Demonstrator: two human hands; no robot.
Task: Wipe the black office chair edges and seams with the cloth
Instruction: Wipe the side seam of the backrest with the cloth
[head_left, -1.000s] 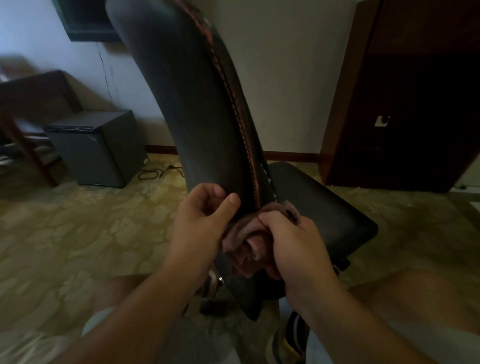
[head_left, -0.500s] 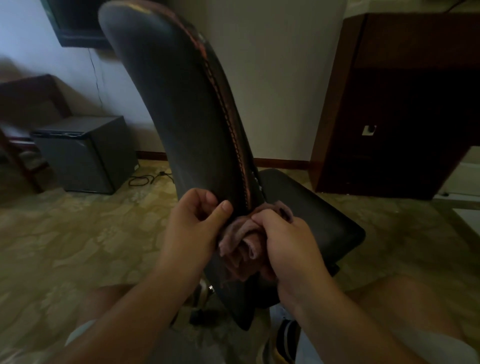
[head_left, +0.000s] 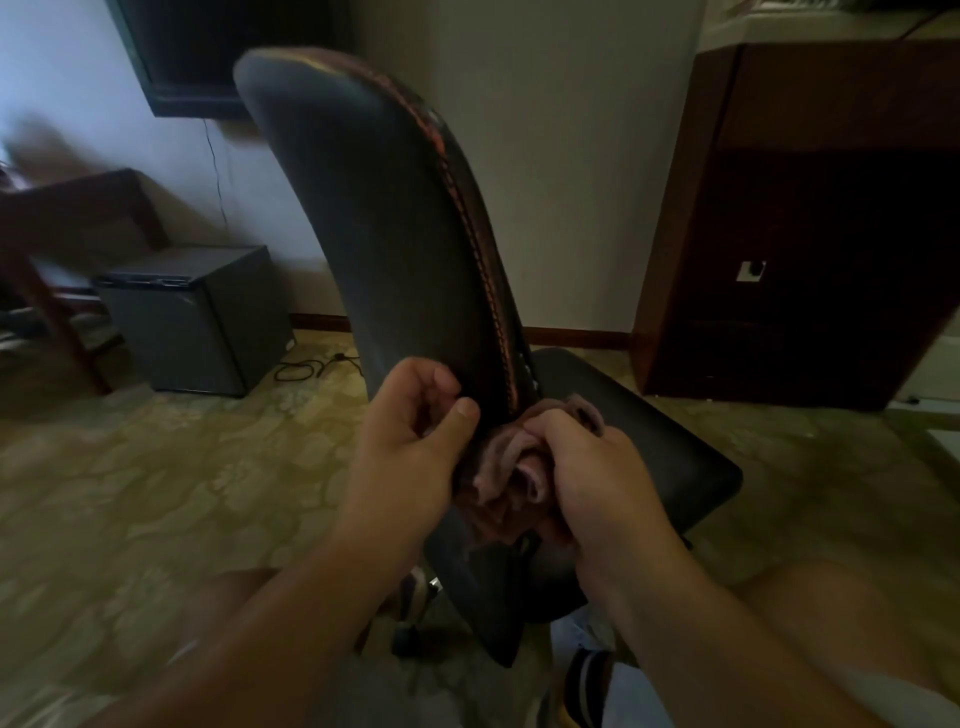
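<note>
Slippage is the risk: right hand (head_left: 597, 483) bunches the pinkish cloth (head_left: 511, 467) against the chair (head_left: 384, 249) seam at frame centre, left hand (head_left: 415, 447) curled on the backrest edge; the swivelling chair may turn away.

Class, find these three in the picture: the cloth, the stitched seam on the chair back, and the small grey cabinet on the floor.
cloth (head_left: 506, 465): head view, on its bunched folds between the hands.
stitched seam (head_left: 470, 234): head view, on the orange stitching, midway up the backrest edge.
grey cabinet (head_left: 197, 332): head view, on its front face.
</note>
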